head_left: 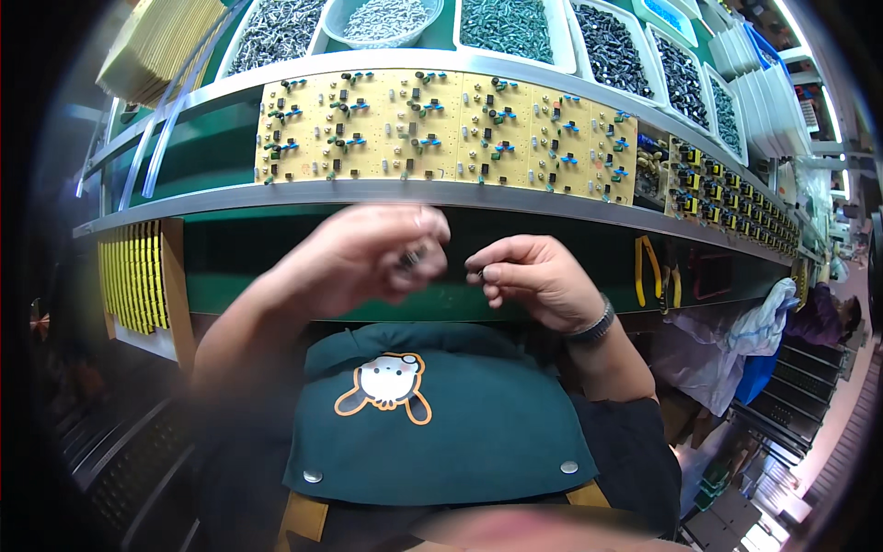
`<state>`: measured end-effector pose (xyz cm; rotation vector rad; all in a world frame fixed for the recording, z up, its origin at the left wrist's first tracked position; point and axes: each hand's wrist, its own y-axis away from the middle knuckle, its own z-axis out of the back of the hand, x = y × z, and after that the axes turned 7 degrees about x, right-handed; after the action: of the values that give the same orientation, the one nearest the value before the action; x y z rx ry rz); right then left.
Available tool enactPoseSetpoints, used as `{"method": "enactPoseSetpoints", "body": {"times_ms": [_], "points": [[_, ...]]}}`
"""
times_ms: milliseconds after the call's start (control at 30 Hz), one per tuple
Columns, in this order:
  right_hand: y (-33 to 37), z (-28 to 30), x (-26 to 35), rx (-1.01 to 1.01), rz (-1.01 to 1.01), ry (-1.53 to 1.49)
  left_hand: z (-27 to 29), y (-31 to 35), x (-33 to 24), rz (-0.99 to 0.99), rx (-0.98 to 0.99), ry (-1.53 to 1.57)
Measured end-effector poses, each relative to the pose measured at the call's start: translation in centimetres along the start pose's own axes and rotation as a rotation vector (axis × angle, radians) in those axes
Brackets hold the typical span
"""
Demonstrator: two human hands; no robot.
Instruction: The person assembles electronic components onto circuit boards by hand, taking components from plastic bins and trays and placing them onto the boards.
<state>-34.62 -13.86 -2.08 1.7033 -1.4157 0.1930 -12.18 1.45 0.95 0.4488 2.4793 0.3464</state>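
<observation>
My left hand (368,247) is curled and blurred by motion, held over the green bench in front of the rail. Several small dark electronic components (411,258) show between its fingers; their exact kind is smeared. To its right my right hand (543,281), with a dark band at the wrist, pinches a tiny dark component (479,274) between thumb and forefinger. The two hands are apart. Just beyond them a long row of tan circuit boards (368,166) lies between metal rails, dotted with black, blue and green parts.
White bins of components (515,32) line the back, beside a round tub (382,20). More boards with yellow-black parts (727,198) lie right. Yellow-handled pliers (648,271) rest near the right edge. Stacked boards (156,46) stand far left, above a box of yellow strips (133,276).
</observation>
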Motion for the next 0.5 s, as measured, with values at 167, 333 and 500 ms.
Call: {"method": "enactPoseSetpoints", "body": {"times_ms": [167,333,500], "points": [[0.3,-1.7,4.7,-0.072,0.174,0.136,1.6,-0.8,5.6,0.178,-0.212,0.117],[-1.6,-2.2,7.2,-0.261,0.477,0.674,2.3,-1.0,7.5,0.083,-0.114,0.066],[-4.3,-1.5,7.4,-0.536,0.787,1.495,1.2,-0.3,6.7,0.098,-0.168,0.072]]}}
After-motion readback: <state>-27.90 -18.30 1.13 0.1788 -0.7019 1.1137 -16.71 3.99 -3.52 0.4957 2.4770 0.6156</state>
